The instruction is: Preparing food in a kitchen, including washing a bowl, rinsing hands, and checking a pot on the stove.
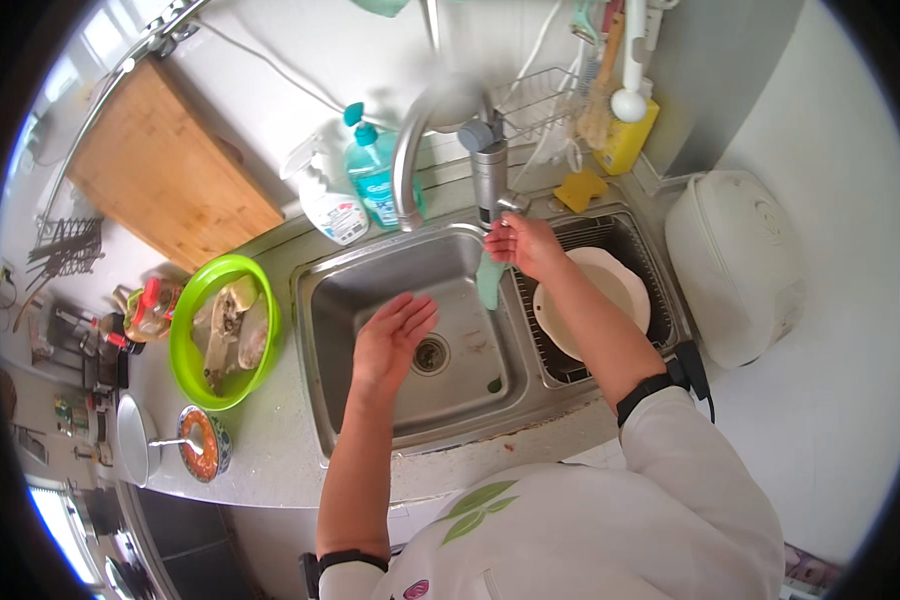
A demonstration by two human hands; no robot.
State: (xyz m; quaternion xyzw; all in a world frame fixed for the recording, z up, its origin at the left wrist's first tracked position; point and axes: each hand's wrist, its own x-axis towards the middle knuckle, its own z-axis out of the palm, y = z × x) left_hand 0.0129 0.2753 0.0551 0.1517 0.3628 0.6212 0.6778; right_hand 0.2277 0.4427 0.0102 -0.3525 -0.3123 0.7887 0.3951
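Note:
Over the steel sink basin (367, 300) hangs my left hand (395, 341), empty, its fingers extended just above and left of the drain (430, 355). My right hand (521, 241) is at the faucet's lever (514, 201), fingers partly curled; whether they touch the lever I cannot tell. The curved faucet spout (409, 172) points down at the basin's back edge. A pale green cloth (490, 281) drapes over the divider below my right hand. In the right basin, a white scalloped dish (630, 281) lies in a black wire rack (544, 345), partly behind my right forearm.
Left of the sink stand a green basin (262, 375) of food, a patterned bowl (223, 442) of red sauce with a spoon, and a white bowl (131, 442). Behind are a spray bottle (334, 214), a teal pump bottle (379, 180) and a yellow sponge (579, 189). A white appliance (742, 277) stands right.

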